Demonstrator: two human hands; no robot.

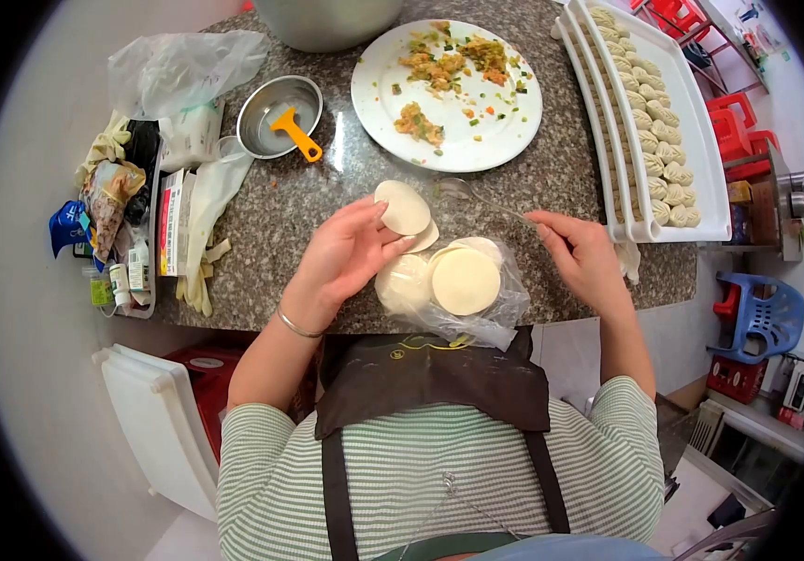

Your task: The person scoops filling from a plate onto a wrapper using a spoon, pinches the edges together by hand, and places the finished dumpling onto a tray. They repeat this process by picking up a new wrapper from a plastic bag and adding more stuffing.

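My left hand (341, 252) pinches a round, pale dumpling wrapper (402, 208) between thumb and fingers; another wrapper edge shows just beneath it. Close by lie stacked dumpling wrappers (466, 280) on a clear plastic bag (505, 313) at the counter's front edge. Closed around the thin handle of a metal spoon (511, 214) is my right hand (584, 257). The spoon's faint bowl points left, between the wrappers and a large white plate (372, 93). Clumps of chopped filling (435, 70) with green and orange bits are scattered on that plate.
White trays (715, 187) of pleated dumplings stand stacked at the right. A metal bowl (252, 117) with an orange-handled tool (297, 136) sits left of the plate, below a large pot (327, 23). Bags, gloves and a box (174, 224) crowd the counter's left end.
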